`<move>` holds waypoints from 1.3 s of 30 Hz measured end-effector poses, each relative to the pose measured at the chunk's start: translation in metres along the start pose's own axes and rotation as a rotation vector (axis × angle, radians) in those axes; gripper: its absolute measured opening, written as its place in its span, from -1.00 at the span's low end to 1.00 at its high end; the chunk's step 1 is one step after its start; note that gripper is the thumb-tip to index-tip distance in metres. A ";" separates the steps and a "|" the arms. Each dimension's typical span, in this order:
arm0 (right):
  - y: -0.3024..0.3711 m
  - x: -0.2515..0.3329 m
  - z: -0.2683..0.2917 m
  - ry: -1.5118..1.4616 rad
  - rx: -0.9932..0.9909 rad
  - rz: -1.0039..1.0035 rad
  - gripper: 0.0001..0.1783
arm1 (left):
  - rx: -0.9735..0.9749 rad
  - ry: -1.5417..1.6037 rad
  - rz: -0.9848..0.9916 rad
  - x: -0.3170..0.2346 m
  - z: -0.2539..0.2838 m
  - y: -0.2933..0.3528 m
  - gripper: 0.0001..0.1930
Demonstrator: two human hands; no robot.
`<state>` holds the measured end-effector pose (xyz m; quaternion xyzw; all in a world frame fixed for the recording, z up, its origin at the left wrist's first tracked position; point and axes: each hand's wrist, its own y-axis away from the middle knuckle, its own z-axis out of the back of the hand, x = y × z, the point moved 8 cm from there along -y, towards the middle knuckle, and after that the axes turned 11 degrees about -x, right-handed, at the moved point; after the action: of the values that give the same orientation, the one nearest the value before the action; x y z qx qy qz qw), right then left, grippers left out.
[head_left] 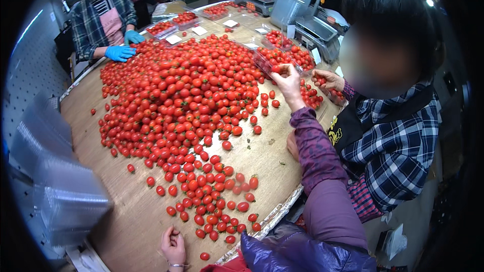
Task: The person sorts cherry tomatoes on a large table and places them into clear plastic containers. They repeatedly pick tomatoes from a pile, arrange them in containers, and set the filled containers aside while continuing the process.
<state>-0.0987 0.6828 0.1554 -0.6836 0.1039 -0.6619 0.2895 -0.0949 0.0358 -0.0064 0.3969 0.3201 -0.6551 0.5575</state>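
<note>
A big heap of red cherry tomatoes [186, 85] covers the middle of the table, and looser ones spread toward its near edge. My right hand [289, 86] reaches out from a purple sleeve. Its thumb and fingers pinch a cherry tomato [276, 69] at the near side of a clear plastic tub [263, 63] with tomatoes in it. Low in the picture, my left hand [173, 246], with a bracelet at the wrist, rests by the table's near edge, left of the loose tomatoes. Its fingers are curled in, and whatever they may hold is hidden.
At right, close to my arm, a co-worker in plaid holds tomatoes in one hand [326, 79]. Across the table, another has blue gloves [120, 53]. Filled tubs [185, 18] and scales [316, 29] stand at the back. Stacked clear tubs [68, 191] stand left.
</note>
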 end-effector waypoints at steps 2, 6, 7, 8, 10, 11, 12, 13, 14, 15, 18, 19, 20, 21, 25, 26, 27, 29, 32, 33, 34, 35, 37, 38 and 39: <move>0.032 0.043 -0.022 -0.082 0.044 0.022 -0.76 | -0.088 0.118 -0.017 -0.024 0.003 -0.002 -0.73; 0.099 0.109 -0.046 -0.254 0.083 -0.023 -0.75 | -0.055 0.142 -0.080 -0.021 0.001 -0.005 -0.72; 0.114 0.127 -0.048 -0.270 0.093 -0.019 -0.74 | -0.058 0.164 -0.092 -0.022 0.003 -0.004 -0.72; 0.127 0.136 -0.050 -0.253 0.099 0.005 -0.74 | -0.060 0.186 -0.105 -0.020 0.002 -0.004 -0.72; 0.150 0.155 -0.046 -0.274 0.104 0.006 -0.73 | -0.044 0.205 -0.135 -0.019 0.004 -0.003 -0.72; 0.162 0.165 -0.044 -0.302 0.119 -0.006 -0.72 | -0.035 0.220 -0.127 -0.017 0.005 -0.002 -0.72; 0.174 0.178 -0.038 -0.313 0.115 -0.001 -0.71 | -0.023 0.238 -0.121 -0.016 0.006 -0.001 -0.72; 0.184 0.184 -0.035 -0.307 0.125 -0.024 -0.71 | -0.010 0.256 -0.117 -0.017 0.008 0.000 -0.72; 0.196 0.190 -0.032 -0.331 0.148 -0.037 -0.72 | 0.008 0.248 -0.121 -0.020 0.011 0.003 -0.73; 0.208 0.195 -0.028 -0.350 0.169 -0.051 -0.72 | 0.009 0.255 -0.129 -0.020 0.014 0.006 -0.73; 0.235 0.210 -0.014 -0.336 0.188 -0.020 -0.70 | 0.026 0.259 -0.163 -0.021 0.015 0.010 -0.73; 0.243 0.212 -0.009 -0.322 0.184 0.007 -0.70 | 0.032 0.265 -0.166 -0.021 0.016 0.012 -0.73; 0.253 0.214 -0.005 -0.377 0.212 -0.033 -0.69 | 0.038 0.271 -0.170 -0.021 0.017 0.013 -0.73; 0.262 0.216 -0.002 -0.451 0.227 -0.049 -0.68 | 0.047 0.278 -0.172 -0.020 0.018 0.014 -0.73; 0.284 0.226 0.008 -0.547 0.264 -0.200 -0.66 | 0.070 0.312 -0.178 -0.020 0.018 0.014 -0.72; 0.290 0.227 0.008 -0.580 0.278 -0.259 -0.66 | 0.077 0.321 -0.190 -0.021 0.019 0.015 -0.71; 0.297 0.223 0.008 -0.615 0.323 -0.382 -0.65 | 0.069 0.339 -0.181 -0.022 0.020 0.015 -0.71; 0.312 0.214 0.007 -0.681 0.415 -0.631 -0.65 | 0.048 0.373 -0.159 -0.026 0.020 0.014 -0.71; 0.328 0.219 0.003 -0.768 0.485 -0.774 -0.67 | 0.062 0.384 -0.137 -0.029 0.021 0.015 -0.71; 0.333 0.219 0.000 -0.782 0.509 -0.815 -0.68 | 0.060 0.381 -0.139 -0.030 0.022 0.015 -0.70; 0.336 0.222 -0.002 -0.774 0.519 -0.811 -0.70 | 0.058 0.377 -0.141 -0.030 0.023 0.015 -0.70; 0.338 0.223 -0.003 -0.727 0.531 -0.792 -0.70 | 0.056 0.374 -0.143 -0.031 0.023 0.015 -0.70; 0.340 0.224 -0.004 -0.630 0.551 -0.748 -0.71 | 0.068 0.355 -0.153 -0.034 0.024 0.015 -0.70; 0.340 0.224 -0.005 -0.581 0.566 -0.713 -0.70 | 0.074 0.352 -0.148 -0.036 0.024 0.015 -0.70; 0.342 0.225 -0.007 -0.591 0.584 -0.745 -0.70 | 0.079 0.348 -0.144 -0.037 0.024 0.016 -0.70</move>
<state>0.0000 0.2855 0.1629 -0.7223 -0.4179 -0.5008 0.2301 -0.0810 0.0297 0.0382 0.5017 0.4134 -0.6268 0.4295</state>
